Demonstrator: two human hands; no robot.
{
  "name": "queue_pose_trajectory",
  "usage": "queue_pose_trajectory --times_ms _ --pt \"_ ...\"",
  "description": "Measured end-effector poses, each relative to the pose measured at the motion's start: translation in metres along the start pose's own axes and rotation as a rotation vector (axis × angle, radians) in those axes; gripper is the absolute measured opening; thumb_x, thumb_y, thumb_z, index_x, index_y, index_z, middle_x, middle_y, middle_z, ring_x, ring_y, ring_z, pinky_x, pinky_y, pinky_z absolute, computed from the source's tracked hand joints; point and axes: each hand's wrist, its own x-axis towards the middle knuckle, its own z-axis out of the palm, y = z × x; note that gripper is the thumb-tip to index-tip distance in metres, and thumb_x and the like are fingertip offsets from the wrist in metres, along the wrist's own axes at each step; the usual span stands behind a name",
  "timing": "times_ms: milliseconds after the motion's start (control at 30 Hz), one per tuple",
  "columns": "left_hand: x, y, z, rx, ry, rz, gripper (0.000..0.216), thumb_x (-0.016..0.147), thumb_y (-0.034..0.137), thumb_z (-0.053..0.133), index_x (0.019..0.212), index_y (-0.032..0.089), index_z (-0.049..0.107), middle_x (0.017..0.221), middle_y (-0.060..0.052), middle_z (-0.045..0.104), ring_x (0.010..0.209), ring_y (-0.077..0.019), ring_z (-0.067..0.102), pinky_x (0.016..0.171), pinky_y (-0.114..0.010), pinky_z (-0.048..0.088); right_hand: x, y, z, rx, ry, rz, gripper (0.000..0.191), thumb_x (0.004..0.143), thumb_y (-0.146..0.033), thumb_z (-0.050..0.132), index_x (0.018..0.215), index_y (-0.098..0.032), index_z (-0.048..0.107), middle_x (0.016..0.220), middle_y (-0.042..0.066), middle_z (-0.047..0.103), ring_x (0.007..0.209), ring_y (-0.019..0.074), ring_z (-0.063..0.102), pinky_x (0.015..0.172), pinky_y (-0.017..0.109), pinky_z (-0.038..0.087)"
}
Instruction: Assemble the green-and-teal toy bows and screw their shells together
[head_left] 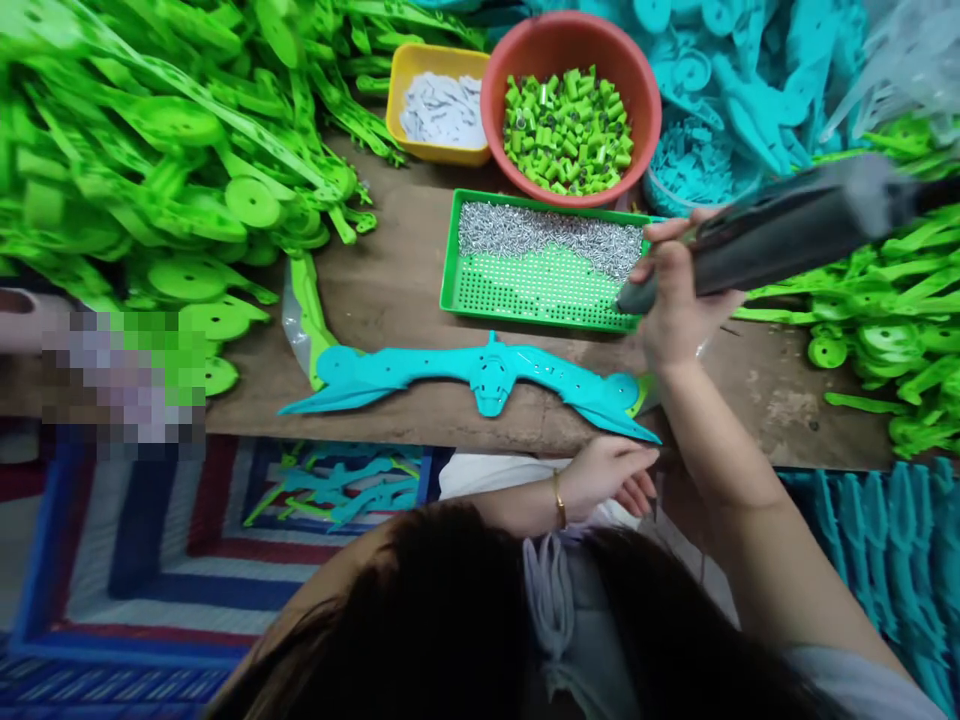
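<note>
A long turquoise plastic bow-shaped part (480, 375) lies along the front edge of the wooden table (397, 290). My left hand (611, 475), a gold bangle on its wrist, rests at the table's edge with its fingers curled under the part's right tip. My right hand (671, 300) is wrapped round a grey electric screwdriver (780, 235), whose tip points down at the right end of a green perforated tray (540, 290) that holds several small silver screws (547, 235).
A red bowl (570, 40) of short green tubes and a yellow tub (409, 95) of white bits stand behind the tray. Heaps of green parts (150, 170) lie left and right; turquoise parts (750, 70) are piled at the back. A striped bag (135, 560) sits below.
</note>
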Motion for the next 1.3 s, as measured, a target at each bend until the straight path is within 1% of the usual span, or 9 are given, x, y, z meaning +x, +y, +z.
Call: queue_pose_trajectory --times_ms 67,233,400,533,667,767,867,1000,1300 --pt "-0.015 0.004 -0.015 0.036 -0.003 0.065 0.054 0.068 0.064 0.074 0.084 0.015 0.057 0.061 0.0 0.063 0.045 -0.0121 0.061 0.041 -0.022 0.049 -0.003 0.015 0.009 -0.009 -0.024 0.046 0.037 0.084 -0.056 0.064 0.109 -0.031 0.056 0.088 -0.002 0.063 0.062 0.0124 0.064 0.054 0.03 0.057" --pt "-0.045 0.017 -0.045 0.18 0.178 0.393 0.046 0.08 0.06 0.065 0.088 0.016 0.058 0.068 0.001 0.062 0.046 -0.0086 0.058 0.039 -0.019 0.046 -0.007 0.02 0.009 0.05 -0.032 0.091 0.034 0.078 -0.055 0.071 0.097 -0.03 0.058 0.083 -0.005 0.065 0.055 0.0099 0.061 0.057 0.03 0.058" --pt "-0.054 0.026 -0.051 0.332 0.294 0.579 0.035 0.09 0.052 0.057 0.092 0.017 0.061 0.072 0.0 0.065 0.049 -0.0083 0.057 0.04 -0.019 0.043 -0.009 0.023 0.008 0.065 -0.089 0.114 0.032 0.078 -0.057 0.07 0.088 -0.028 0.061 0.076 -0.005 0.063 0.054 0.0096 0.059 0.056 0.029 0.056" --pt "-0.053 0.032 -0.039 0.782 0.388 0.853 0.027 0.097 0.038 0.048 0.099 0.019 0.067 0.084 -0.006 0.072 0.07 -0.0134 0.067 0.067 -0.025 0.055 -0.008 0.021 0.009 0.048 -0.105 0.112 0.033 0.077 -0.057 0.07 0.085 -0.026 0.061 0.083 -0.002 0.068 0.059 0.0109 0.064 0.058 0.029 0.057" --pt "-0.031 0.042 -0.027 1.408 0.279 1.104 0.031 0.097 0.034 0.048 0.112 0.015 0.067 0.114 -0.015 0.07 0.114 -0.0256 0.063 0.103 -0.042 0.048 0.005 -0.006 -0.006 0.127 0.013 0.006 0.035 0.078 -0.057 0.07 0.098 -0.03 0.061 0.083 -0.005 0.069 0.05 0.008 0.06 0.05 0.025 0.053" --pt "-0.009 0.046 -0.025 1.778 0.319 1.13 0.061 0.09 0.056 0.056 0.127 0.007 0.06 0.135 -0.022 0.058 0.133 -0.0352 0.049 0.114 -0.052 0.035 0.01 -0.03 -0.038 0.052 0.099 -0.073 0.037 0.078 -0.056 0.071 0.105 -0.032 0.063 0.083 -0.005 0.069 0.048 0.0073 0.059 0.045 0.024 0.049" --pt "0.003 0.046 -0.027 2.021 0.373 1.069 0.088 0.082 0.07 0.056 0.137 0.001 0.05 0.143 -0.024 0.051 0.137 -0.0364 0.044 0.116 -0.051 0.032 0.004 -0.039 -0.07 0.001 0.102 -0.102 0.03 0.08 -0.043 0.074 0.106 -0.032 0.066 0.082 -0.005 0.071 0.048 0.007 0.059 0.046 0.023 0.049" --pt "0.004 0.044 -0.031 2.202 0.406 0.999 0.083 0.086 0.063 0.057 0.143 0.005 0.045 0.147 -0.02 0.049 0.139 -0.0323 0.042 0.116 -0.046 0.033 -0.011 -0.034 -0.091 -0.014 0.116 -0.046 0.03 0.079 -0.043 0.075 0.105 -0.03 0.066 0.081 -0.005 0.071 0.046 0.0081 0.057 0.044 0.025 0.048" --pt "0.007 0.041 -0.034 2.205 0.459 1.119 0.059 0.096 0.045 0.047 0.14 0.006 0.05 0.145 -0.018 0.053 0.136 -0.0311 0.047 0.112 -0.047 0.037 -0.026 -0.027 -0.088 -0.001 0.104 0.053 0.032 0.076 -0.042 0.076 0.101 -0.028 0.063 0.076 -0.005 0.066 0.051 0.0092 0.058 0.046 0.024 0.05"
